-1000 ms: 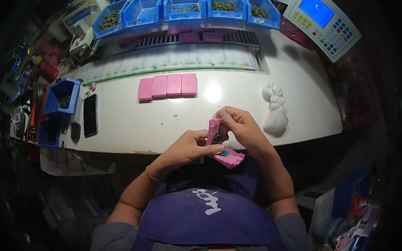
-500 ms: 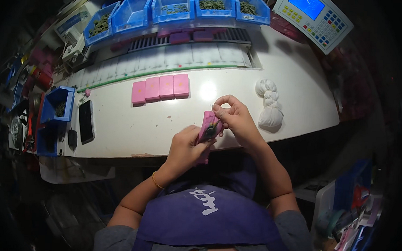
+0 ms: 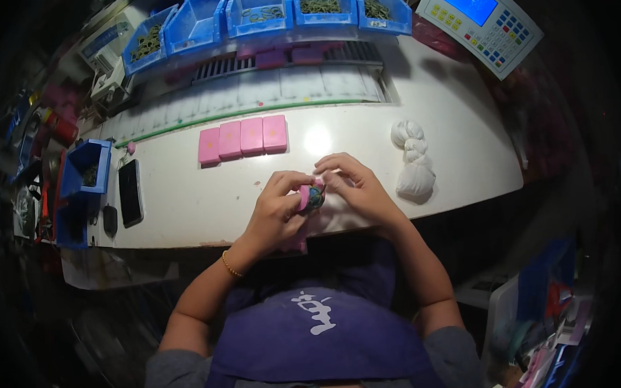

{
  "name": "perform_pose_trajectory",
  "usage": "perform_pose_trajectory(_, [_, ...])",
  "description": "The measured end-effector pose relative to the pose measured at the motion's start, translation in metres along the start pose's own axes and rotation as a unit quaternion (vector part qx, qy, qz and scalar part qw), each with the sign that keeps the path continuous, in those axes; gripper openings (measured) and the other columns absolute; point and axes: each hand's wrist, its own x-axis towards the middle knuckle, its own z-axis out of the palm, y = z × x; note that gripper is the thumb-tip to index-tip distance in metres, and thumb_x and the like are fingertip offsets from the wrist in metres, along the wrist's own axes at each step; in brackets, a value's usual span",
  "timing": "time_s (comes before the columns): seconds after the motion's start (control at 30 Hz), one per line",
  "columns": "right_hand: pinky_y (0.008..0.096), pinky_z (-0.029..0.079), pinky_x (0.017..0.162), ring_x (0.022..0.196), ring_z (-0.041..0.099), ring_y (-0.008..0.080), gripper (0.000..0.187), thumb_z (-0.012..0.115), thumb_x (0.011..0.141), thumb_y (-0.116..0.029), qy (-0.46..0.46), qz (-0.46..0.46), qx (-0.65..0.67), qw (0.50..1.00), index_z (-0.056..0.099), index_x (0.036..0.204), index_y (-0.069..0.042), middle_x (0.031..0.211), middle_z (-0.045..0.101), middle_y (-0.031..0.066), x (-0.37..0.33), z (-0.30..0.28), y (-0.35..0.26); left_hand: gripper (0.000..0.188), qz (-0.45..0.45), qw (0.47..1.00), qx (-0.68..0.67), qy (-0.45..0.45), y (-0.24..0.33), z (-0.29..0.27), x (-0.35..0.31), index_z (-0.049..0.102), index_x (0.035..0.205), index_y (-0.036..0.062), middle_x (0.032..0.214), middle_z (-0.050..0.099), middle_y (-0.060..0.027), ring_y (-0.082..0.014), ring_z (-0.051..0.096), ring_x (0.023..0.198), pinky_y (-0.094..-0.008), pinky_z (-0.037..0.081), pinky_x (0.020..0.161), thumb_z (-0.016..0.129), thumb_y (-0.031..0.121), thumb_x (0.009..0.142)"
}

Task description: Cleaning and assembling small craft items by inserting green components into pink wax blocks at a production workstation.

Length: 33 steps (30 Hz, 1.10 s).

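Observation:
My left hand (image 3: 272, 210) is closed round a pink rubber mould (image 3: 304, 195), holding it bent above the table's front edge. In the mould's fold shows a dark green-blue piece (image 3: 315, 198), too small to make out in detail. At the mould's upper right side my right hand (image 3: 360, 193) has its thumb and curled fingers against it, and some fingertips are hidden. Another bit of pink (image 3: 296, 245) hangs below my left hand at the edge. Beyond my hands, several pink moulds (image 3: 242, 138) lie side by side in a row.
A knotted white cloth bag (image 3: 415, 174) lies on the right. A phone (image 3: 131, 192) and small blue bins (image 3: 89, 174) are at the left. Blue bins (image 3: 261, 20) with small green rings line the back, before a grated tray (image 3: 222, 68). A keypad device (image 3: 485, 28) stands far right.
The mould has been folded further in my left hand, so the dark piece bulges out more. My right hand has shifted slightly left and down against it. The view has shifted slightly.

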Motion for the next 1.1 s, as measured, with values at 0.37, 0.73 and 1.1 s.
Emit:
perform_pose_trajectory(0.37, [0.0349,0.037,0.099,0.112,0.046,0.0248,0.008,0.070,0.085,-0.017,-0.098,-0.167,-0.240,0.951,0.068,0.088,-0.010,0.112,0.058,0.0045,0.001,-0.015,-0.001,0.020,-0.056,0.998,-0.010,0.009,-0.010,0.004,-0.002,0.070,0.081,0.0017,0.107,0.065,-0.0096,-0.0262,0.057,0.093,-0.0364,0.050,0.077,0.081,0.010,0.067])
perform_pose_trajectory(0.73, [0.0435,0.044,0.099,0.115,0.053,0.0360,0.034,0.060,0.082,-0.009,0.332,-0.015,-0.615,0.715,0.066,0.115,-0.006,0.126,0.060,0.0128,-0.005,-0.101,0.004,0.025,-0.152,0.984,-0.090,0.008,-0.022,0.002,-0.007,0.075,0.092,0.0012,0.116,0.061,-0.0117,-0.0215,0.062,0.102,-0.0333,0.050,0.092,0.083,0.015,0.071])
perform_pose_trajectory(1.1, [0.0334,0.052,0.066,0.075,0.054,0.0286,0.060,0.068,0.066,0.002,0.026,-0.379,-0.446,0.811,0.064,0.125,-0.009,0.135,0.060,0.0045,-0.029,0.022,0.009,0.026,-0.139,0.984,-0.081,0.080,0.006,0.006,-0.004,0.072,0.094,-0.0004,0.119,0.059,-0.0150,-0.0306,0.052,0.113,-0.0393,0.044,0.097,0.074,0.006,0.068])
